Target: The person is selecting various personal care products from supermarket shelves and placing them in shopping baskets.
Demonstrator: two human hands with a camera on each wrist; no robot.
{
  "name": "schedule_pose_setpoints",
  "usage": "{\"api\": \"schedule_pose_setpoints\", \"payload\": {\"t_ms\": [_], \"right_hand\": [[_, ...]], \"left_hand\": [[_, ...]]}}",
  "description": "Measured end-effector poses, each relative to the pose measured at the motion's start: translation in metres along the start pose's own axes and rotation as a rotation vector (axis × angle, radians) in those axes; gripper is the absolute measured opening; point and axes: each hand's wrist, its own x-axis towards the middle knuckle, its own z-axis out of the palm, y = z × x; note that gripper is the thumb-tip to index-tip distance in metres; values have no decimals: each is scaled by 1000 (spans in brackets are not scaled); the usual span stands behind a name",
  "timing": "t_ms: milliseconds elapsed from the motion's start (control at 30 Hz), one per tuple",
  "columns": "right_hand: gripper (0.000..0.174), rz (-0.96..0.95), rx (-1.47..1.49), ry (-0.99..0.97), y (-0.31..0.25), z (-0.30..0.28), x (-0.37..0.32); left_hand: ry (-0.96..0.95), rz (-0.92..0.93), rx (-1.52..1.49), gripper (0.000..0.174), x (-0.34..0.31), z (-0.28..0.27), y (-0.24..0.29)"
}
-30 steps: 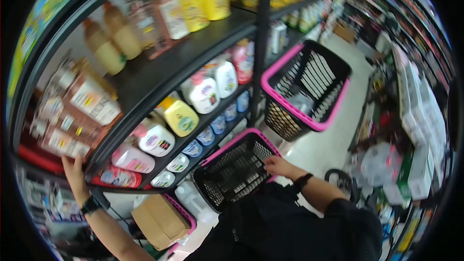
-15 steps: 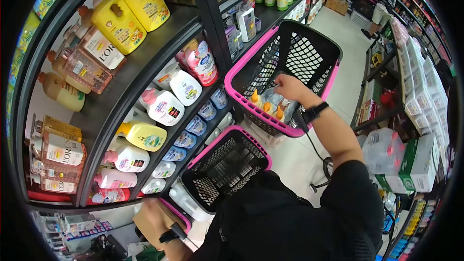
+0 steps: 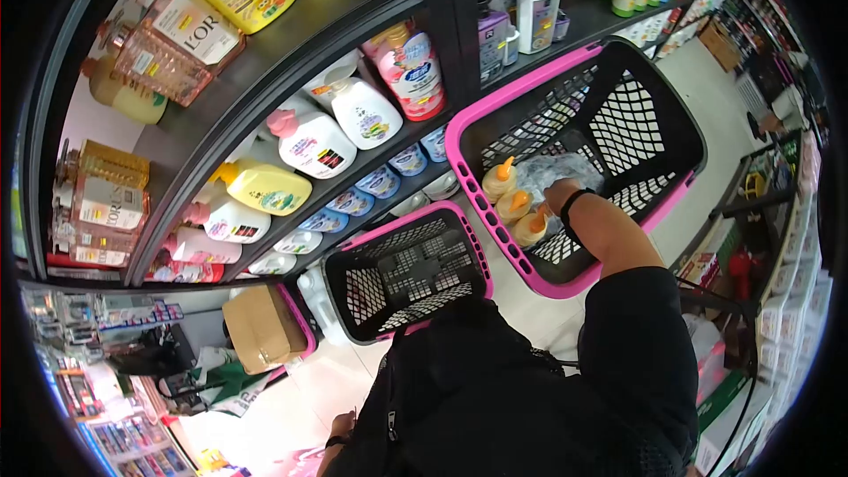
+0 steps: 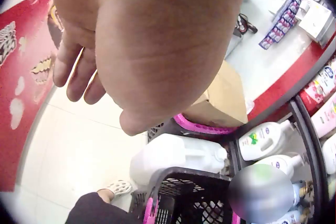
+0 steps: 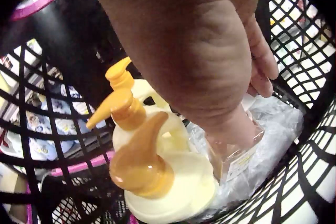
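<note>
My right hand (image 3: 564,194) is down inside the upper black basket (image 3: 499,104) with a pink rim. In the right wrist view its thumb lies along a pinkish see-through bottle (image 5: 236,163) with a pale label, the other fingers curling over the far side. Crumpled clear plastic (image 5: 281,129) surrounds this bottle. Beside the hand stand three cream bottles (image 5: 191,190) with orange pump tops (image 5: 137,166). My left hand (image 4: 142,45) hangs low by my body, holding nothing, its fingers loosely extended in the left wrist view; only part of it (image 3: 343,426) shows in the head view.
A second pink-rimmed black basket (image 3: 484,269) stands nearer me, with a white jug (image 3: 320,305) beside it. A cardboard box (image 3: 262,329) sits further left. Dark shelves (image 3: 291,71) hold several pump bottles (image 3: 318,143). Stacked goods (image 3: 777,300) line the aisle's right side.
My right hand has gone from the lower basket's rim into the upper basket, down to the plastic-wrapped bottle. My left hand has left the shelf edge and dropped toward my body.
</note>
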Motion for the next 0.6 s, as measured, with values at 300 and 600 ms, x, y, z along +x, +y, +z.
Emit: {"api": "schedule_pose_setpoints", "payload": {"t_ms": [300,600], "right_hand": [[45,-14,30,-35,11,18,24],[36,-12,58,185,39,-34,-20]], "left_hand": [[147,521,403,25,5,22,29],[323,99,-516,42,9,-132,194]]}}
